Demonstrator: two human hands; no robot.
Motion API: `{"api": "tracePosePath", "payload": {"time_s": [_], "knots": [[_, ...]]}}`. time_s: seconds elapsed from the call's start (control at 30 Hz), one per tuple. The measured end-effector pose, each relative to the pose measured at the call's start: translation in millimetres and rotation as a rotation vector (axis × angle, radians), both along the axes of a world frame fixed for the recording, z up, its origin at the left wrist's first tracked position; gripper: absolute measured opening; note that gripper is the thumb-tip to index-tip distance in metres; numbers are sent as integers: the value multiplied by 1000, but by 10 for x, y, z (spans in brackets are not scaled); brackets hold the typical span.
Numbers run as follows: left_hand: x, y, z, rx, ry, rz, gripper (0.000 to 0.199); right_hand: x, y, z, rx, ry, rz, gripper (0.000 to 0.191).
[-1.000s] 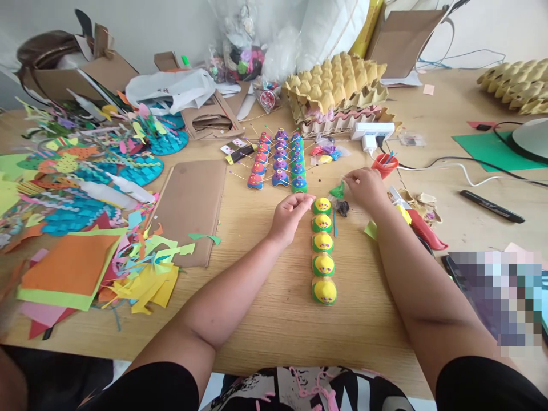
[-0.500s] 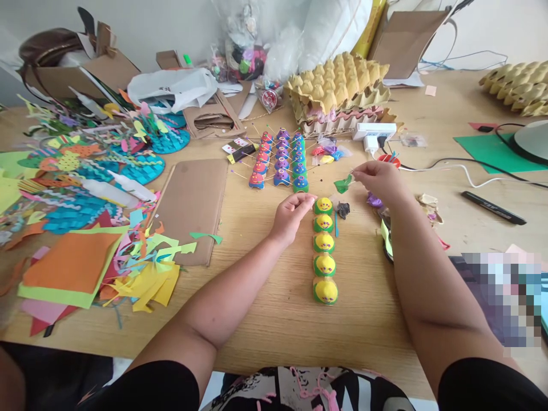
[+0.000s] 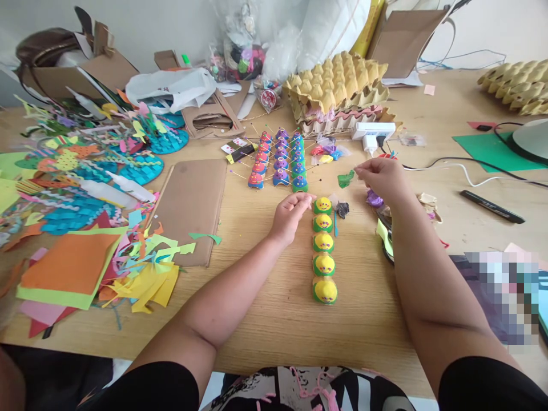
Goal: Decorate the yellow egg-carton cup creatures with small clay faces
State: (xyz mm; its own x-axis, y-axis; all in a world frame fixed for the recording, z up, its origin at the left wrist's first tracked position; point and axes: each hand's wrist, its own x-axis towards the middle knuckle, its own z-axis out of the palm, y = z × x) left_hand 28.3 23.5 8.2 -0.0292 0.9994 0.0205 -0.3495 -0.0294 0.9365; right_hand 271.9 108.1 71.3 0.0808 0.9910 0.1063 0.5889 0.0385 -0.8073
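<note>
A row of yellow domes with smiling faces and green rims (image 3: 323, 243) runs toward me on the table. Beside its far end, my left hand (image 3: 291, 214) is pinched; what its fingertips hold is too small to name. My right hand (image 3: 380, 176) is raised to the right of the row, fingers pinched near a small green wrapper (image 3: 345, 179), and anything between them is too small to tell. Next to the far dome are a black lump (image 3: 342, 210) and a thin blue stick (image 3: 336, 224).
Behind stand three painted rows (image 3: 281, 158) with pins sticking out. Egg trays (image 3: 338, 83) and a white power strip (image 3: 374, 131) are beyond. Cardboard (image 3: 188, 205) and colored paper (image 3: 68, 262) lie left; a black marker (image 3: 492, 206) lies right.
The green wrapper, which hung at my right fingertips, now sits apart from them. My right hand has shifted slightly to the right. My left hand is nearly unmoved.
</note>
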Motion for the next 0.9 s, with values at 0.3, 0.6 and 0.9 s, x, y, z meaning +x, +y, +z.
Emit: {"api": "tracePosePath", "payload": {"time_s": [0.3,0.6,0.9], "knots": [[-43,57,92,-123,-337,-56,47,57,38,-62,-129,180,-21,22],[-21,97,7,-146,-298,-10,36,102,109,-80,2,227,-8,52],[10,78,-33,-90,-185,46,34,-96,-200,267,-361,-729,388,39]]}}
